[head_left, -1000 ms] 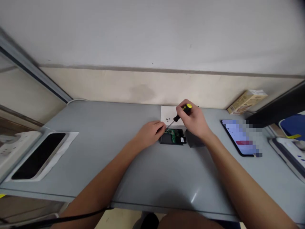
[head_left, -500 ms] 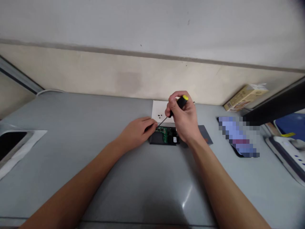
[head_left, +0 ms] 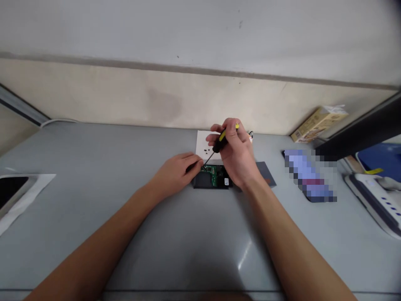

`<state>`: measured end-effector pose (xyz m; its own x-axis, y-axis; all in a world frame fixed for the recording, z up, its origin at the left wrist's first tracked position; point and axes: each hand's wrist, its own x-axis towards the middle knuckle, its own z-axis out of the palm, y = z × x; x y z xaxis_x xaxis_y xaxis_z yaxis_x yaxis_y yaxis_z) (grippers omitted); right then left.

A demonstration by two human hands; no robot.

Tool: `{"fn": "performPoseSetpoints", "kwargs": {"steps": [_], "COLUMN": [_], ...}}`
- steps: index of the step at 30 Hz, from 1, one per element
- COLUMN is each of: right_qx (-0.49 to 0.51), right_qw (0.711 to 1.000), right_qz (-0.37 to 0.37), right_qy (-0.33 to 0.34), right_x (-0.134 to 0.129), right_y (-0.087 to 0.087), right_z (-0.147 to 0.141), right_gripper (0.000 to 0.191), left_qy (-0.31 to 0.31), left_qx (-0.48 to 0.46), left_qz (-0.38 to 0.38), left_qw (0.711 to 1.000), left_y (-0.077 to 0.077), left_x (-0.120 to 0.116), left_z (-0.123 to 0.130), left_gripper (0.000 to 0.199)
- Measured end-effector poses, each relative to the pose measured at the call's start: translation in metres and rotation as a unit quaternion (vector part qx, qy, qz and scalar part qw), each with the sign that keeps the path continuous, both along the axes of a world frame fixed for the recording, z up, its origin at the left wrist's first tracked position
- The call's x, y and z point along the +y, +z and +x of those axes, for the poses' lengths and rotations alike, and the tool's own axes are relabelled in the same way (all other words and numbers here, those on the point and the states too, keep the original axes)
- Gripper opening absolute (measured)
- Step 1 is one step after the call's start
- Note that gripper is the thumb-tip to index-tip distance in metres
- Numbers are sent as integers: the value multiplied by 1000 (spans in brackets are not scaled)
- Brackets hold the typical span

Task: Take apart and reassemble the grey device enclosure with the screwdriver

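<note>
Quickly: right hand (head_left: 237, 152) pinches a yellow-and-black screwdriver (head_left: 222, 140) in its fingers, tip down by the green circuit board (head_left: 213, 175).
Left hand (head_left: 175, 175) curls against the black casing (head_left: 202, 180); tiny black screws (head_left: 207, 151) sit on white paper (head_left: 202, 142) just behind.

Free passage: surface (head_left: 109, 146) left of and in front of the circuit board (head_left: 214, 175). Obstacles: paper sheet (head_left: 201, 140) behind; dark card (head_left: 266, 173) and phone (head_left: 308, 177) rightward.
</note>
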<state>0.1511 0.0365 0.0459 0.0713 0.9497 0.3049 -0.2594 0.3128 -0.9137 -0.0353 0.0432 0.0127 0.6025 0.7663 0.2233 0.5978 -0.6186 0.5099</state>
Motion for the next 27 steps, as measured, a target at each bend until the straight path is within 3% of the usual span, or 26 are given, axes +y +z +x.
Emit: {"fn": "performPoseSetpoints", "kwargs": {"steps": [3, 7, 11, 16, 22, 27], "right_qx": [11, 5, 74, 126, 99, 117], "right_qw": [1000, 999, 997, 990, 995, 993], "right_qz": [5, 24, 3, -17, 9, -12], "right_qy": [13, -25, 18, 52, -8, 23], "right_x": [0, 1, 2, 2, 3, 3], "right_y": [-1, -1, 2, 0, -3, 1], "right_z": [0, 0, -1, -1, -4, 0], "right_gripper": [41, 46, 51, 30, 40, 47], "left_qy": [2, -7, -7, -1, -3, -4], "left_qx": [-5, -3, -2, -14, 1, -2], "left_qz": [2, 3, -9, -12, 1, -7], "left_qw": [1000, 1000, 1000, 1000, 1000, 1000], "left_y": [0, -1, -1, 0, 0, 2], "left_x": [0, 1, 2, 0, 1, 1], "left_z": [-1, -2, -2, -1, -1, 0], "left_gripper": [31, 30, 31, 30, 29, 31]}}
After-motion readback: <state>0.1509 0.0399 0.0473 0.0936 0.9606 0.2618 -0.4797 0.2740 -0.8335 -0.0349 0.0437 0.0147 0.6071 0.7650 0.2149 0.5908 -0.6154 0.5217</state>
